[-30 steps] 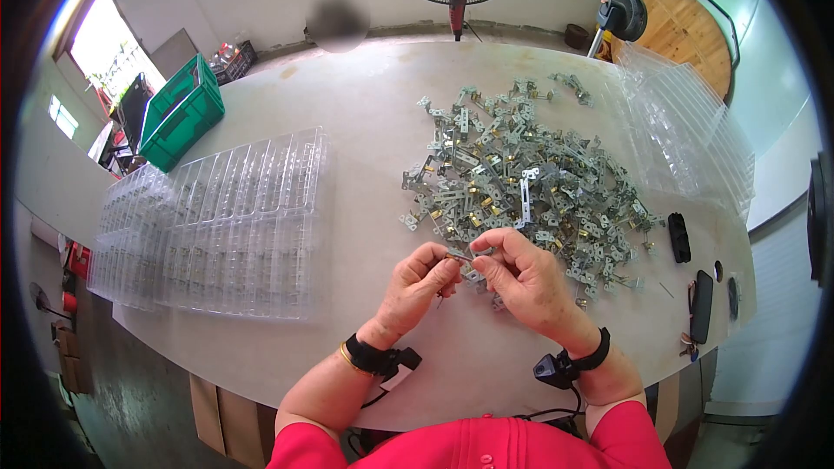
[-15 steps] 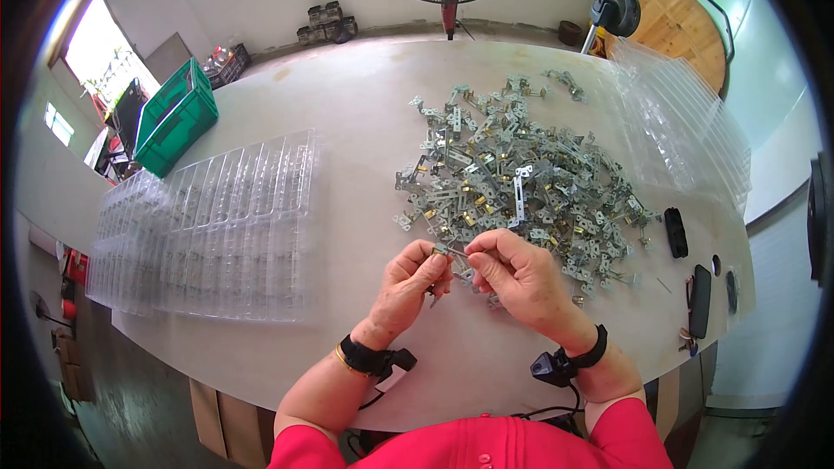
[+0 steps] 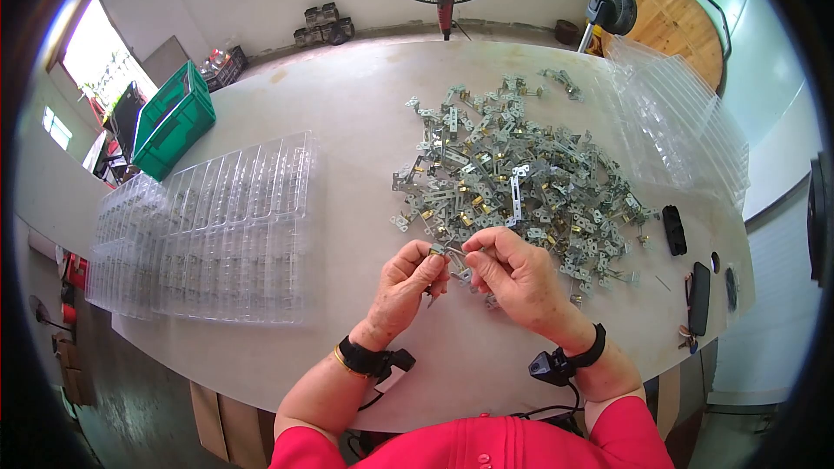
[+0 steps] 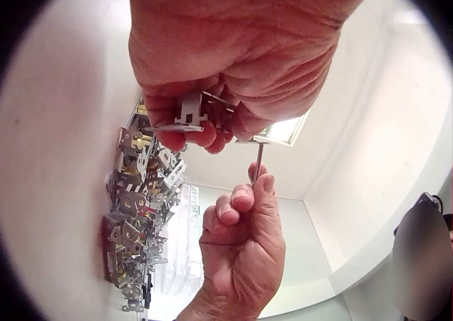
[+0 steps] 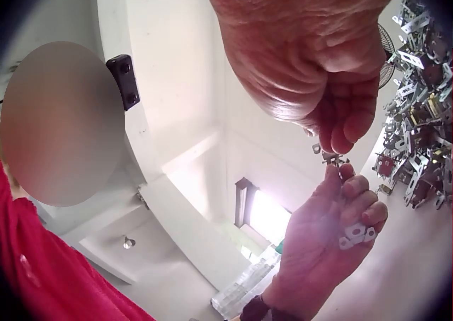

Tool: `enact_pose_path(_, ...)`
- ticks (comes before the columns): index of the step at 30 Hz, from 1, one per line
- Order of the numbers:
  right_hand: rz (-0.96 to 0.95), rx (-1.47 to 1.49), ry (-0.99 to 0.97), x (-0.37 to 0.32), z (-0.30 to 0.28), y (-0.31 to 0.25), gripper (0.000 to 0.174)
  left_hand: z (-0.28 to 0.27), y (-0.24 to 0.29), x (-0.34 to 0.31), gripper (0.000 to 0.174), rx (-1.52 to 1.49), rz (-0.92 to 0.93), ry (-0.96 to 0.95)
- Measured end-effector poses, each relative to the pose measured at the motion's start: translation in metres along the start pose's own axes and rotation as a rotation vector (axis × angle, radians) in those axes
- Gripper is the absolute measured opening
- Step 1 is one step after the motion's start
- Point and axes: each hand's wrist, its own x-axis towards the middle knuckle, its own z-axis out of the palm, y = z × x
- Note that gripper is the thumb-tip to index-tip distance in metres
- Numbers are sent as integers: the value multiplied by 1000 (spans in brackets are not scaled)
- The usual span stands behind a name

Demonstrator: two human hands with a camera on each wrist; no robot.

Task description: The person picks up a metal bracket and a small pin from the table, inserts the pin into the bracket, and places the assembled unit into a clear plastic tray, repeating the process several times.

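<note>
In the head view, the left hand [image 3: 403,288] grips a small metal bracket [image 3: 436,251] between thumb and fingers. The left wrist view shows part of a bracket [image 4: 191,111] under its curled fingers. Close by on the right, the right hand [image 3: 512,274] pinches a thin metal rod [image 4: 259,164], whose upper end meets the left hand's fingertips. White-looking plate ends [image 5: 356,234] stick out at the left palm in the right wrist view. Just beyond both hands lies a heap of metal brackets [image 3: 521,182] with brass-coloured pieces.
Clear compartment trays [image 3: 234,226] are stacked at the left, holding small parts. A green crate [image 3: 174,122] stands behind them. More clear trays [image 3: 682,122] lie at the back right. A black case [image 3: 698,300] and a black object [image 3: 673,230] lie at the right.
The left hand has shifted slightly left, and a small gap shows between the hands where the thin rod spans. Both hands keep their hold. The head view has shifted slightly.
</note>
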Motion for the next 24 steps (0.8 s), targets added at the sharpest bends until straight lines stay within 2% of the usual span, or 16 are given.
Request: enact_pose_path(24, 0, -29, -15, 0, -2, -2, 16, 0, -1, 0, 19, -1, -9, -17)
